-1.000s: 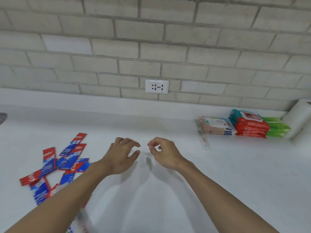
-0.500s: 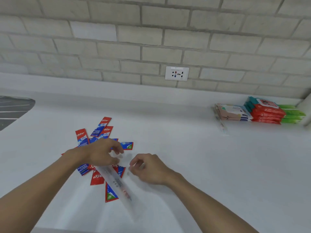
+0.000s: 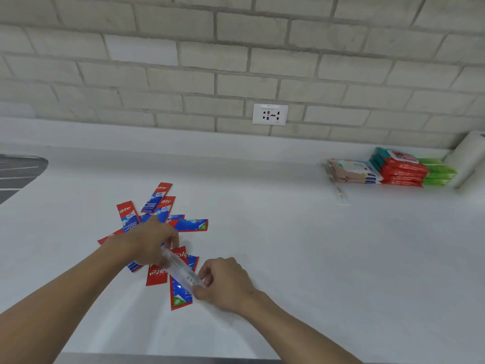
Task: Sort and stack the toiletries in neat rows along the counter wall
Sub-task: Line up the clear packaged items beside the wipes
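Observation:
Several red and blue toothpaste sachets (image 3: 157, 203) lie scattered on the white counter (image 3: 315, 258) at the left. Above them I hold a long clear plastic packet (image 3: 181, 269) between both hands. My left hand (image 3: 149, 240) grips its upper end and my right hand (image 3: 223, 282) pinches its lower end. Against the wall at the right stand stacked wipe packs: beige ones (image 3: 351, 172), red and teal ones (image 3: 401, 166) and green ones (image 3: 438, 172). Another clear packet (image 3: 338, 190) lies just in front of the beige stack.
A white paper roll (image 3: 469, 156) stands at the far right by the brick wall. A wall socket (image 3: 270, 114) sits above the counter's back ledge. A dark sink edge (image 3: 18, 172) shows at the far left. The counter's front edge runs along the bottom.
My view and both hands moved left to the sachet pile. The left hand picked up the clear packet, and the right hand has now taken hold of its lower end.

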